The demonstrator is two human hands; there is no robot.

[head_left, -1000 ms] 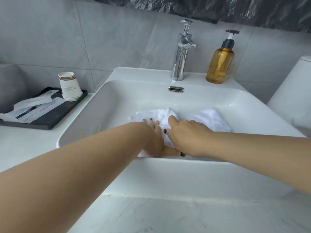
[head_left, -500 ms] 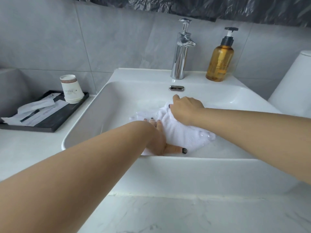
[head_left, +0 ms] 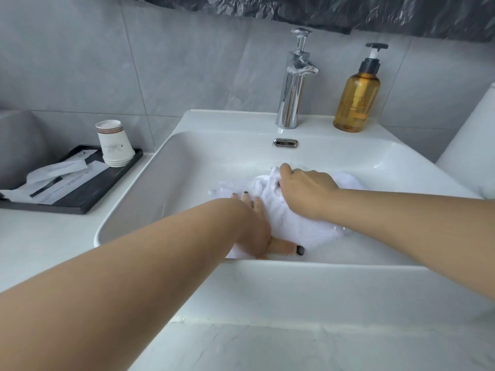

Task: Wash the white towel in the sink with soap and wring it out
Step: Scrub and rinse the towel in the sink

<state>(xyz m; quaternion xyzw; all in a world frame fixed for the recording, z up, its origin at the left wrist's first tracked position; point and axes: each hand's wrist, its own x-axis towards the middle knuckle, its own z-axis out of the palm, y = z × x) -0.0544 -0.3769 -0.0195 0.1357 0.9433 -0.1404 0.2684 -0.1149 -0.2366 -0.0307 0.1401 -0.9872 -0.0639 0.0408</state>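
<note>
The white towel (head_left: 289, 218) lies wet and bunched on the bottom of the white sink (head_left: 187, 162). My left hand (head_left: 257, 226) presses flat on the towel's near left part, fingers straight and thumb stretched out to the right. My right hand (head_left: 305, 188) sits on top of the towel with its fingers curled into a raised fold of the cloth. An amber soap pump bottle (head_left: 356, 100) stands on the sink's back ledge, right of the chrome tap (head_left: 293, 84). No water runs from the tap.
A black tray (head_left: 88, 191) with stacked paper cups (head_left: 113, 145) and wrapped items sits on the counter to the left. A white toilet tank (head_left: 471, 145) stands at the right. Grey tiles form the back wall.
My right hand has pushed the bunched towel away from me, from the sink's near side toward the middle. My left hand has stayed pressed on the towel's near edge.
</note>
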